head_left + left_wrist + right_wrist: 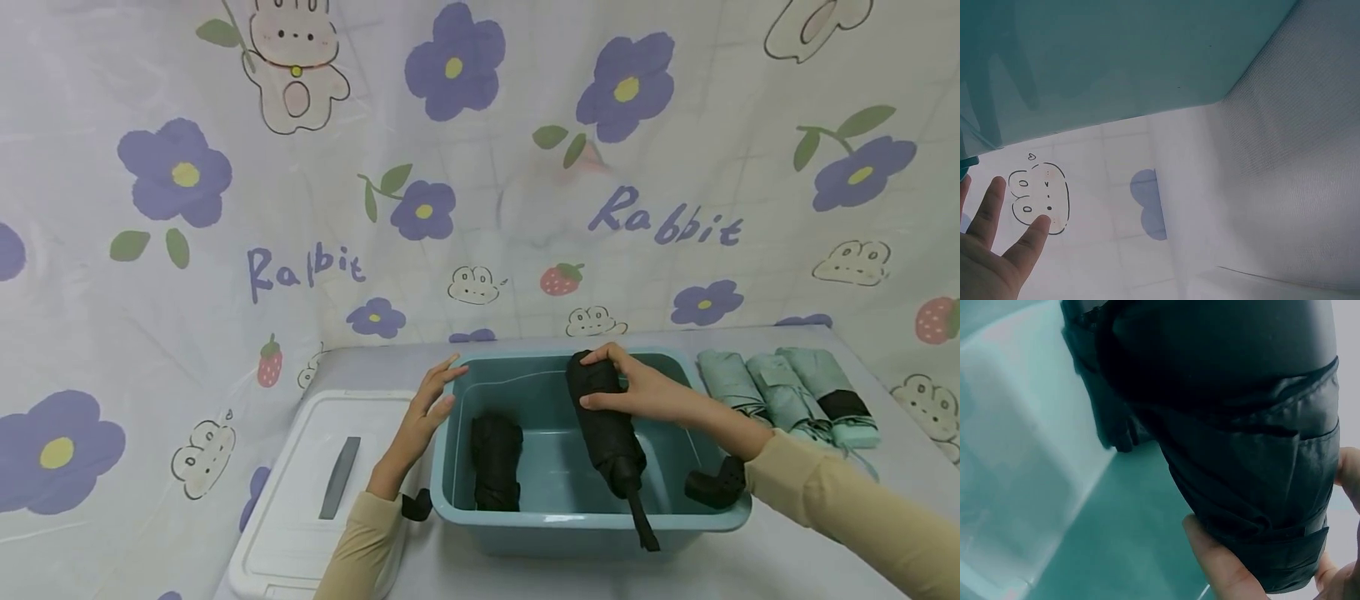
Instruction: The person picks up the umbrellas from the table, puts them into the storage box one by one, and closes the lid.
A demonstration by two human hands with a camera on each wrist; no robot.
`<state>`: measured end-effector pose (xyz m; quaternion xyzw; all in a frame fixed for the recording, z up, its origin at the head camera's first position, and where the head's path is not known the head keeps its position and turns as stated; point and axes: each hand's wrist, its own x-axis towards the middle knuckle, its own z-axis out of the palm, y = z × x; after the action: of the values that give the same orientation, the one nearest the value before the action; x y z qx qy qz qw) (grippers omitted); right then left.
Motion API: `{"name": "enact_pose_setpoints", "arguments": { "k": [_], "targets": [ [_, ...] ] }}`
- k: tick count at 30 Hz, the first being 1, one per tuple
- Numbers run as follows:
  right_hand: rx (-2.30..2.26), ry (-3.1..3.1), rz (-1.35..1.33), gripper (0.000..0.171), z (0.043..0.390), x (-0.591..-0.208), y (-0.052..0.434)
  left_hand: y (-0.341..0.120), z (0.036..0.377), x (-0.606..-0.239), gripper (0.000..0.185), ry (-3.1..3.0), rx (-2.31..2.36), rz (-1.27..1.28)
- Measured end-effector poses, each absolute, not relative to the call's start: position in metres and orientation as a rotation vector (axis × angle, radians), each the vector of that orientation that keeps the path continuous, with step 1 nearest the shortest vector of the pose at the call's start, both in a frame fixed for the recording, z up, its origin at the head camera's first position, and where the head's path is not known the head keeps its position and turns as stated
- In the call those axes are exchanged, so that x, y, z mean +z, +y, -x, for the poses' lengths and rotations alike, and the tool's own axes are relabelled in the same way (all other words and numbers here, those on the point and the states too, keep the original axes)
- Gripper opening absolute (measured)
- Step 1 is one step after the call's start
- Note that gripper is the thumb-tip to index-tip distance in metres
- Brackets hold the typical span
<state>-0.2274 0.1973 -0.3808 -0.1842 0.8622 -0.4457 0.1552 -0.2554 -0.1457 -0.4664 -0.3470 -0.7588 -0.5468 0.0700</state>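
Observation:
My right hand (637, 390) grips a folded black umbrella (606, 425) near its upper end, thumb on one side and fingers on the other. The umbrella slants over the right half of a teal plastic bin (592, 520), its strap hanging over the front rim. In the right wrist view the wrapped black fabric (1241, 469) fills much of the frame between thumb and fingers. A second black folded bundle (497, 462) stands inside the bin at the left. At the bin's left rim, my left hand (422, 417) has its fingers spread and holds nothing.
A white lid (300, 500) with a grey handle (341, 477) lies left of the bin. Several rolled light-green bundles (780, 392) sit side by side on the table to the right, one with a black band. A patterned curtain (525, 167) hangs behind the table.

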Motion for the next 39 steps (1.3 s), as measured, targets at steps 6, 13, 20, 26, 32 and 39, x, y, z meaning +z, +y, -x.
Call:
{"name": "enact_pose_setpoints", "arguments": {
  "k": [6,13,20,26,32,39],
  "targets": [
    [-1.275,2.458,0.512,0.057,0.228,-0.387,0.192,-0.146,0.256,-0.468,0.042,-2.294,-1.646,1.039],
    [-1.287,2.452,0.515,0.056,0.227,-0.39,0.185,-0.146,0.257,-0.468,0.042,-2.29,-1.65,1.03],
    [-1.301,2.433,0.506,0.057,0.227,-0.395,0.179,-0.145,0.256,-0.468,0.042,-2.295,-1.644,1.028],
    [-1.308,2.4,0.482,0.059,0.227,-0.395,0.173,-0.145,0.254,-0.466,0.042,-2.295,-1.643,1.028],
    [-1.302,2.406,0.472,0.059,0.229,-0.396,0.164,-0.144,0.255,-0.465,0.042,-2.292,-1.638,1.032],
    [-1.271,2.426,0.481,0.059,0.233,-0.402,0.155,-0.145,0.254,-0.465,0.042,-2.308,-1.635,1.019]
  ]
}}
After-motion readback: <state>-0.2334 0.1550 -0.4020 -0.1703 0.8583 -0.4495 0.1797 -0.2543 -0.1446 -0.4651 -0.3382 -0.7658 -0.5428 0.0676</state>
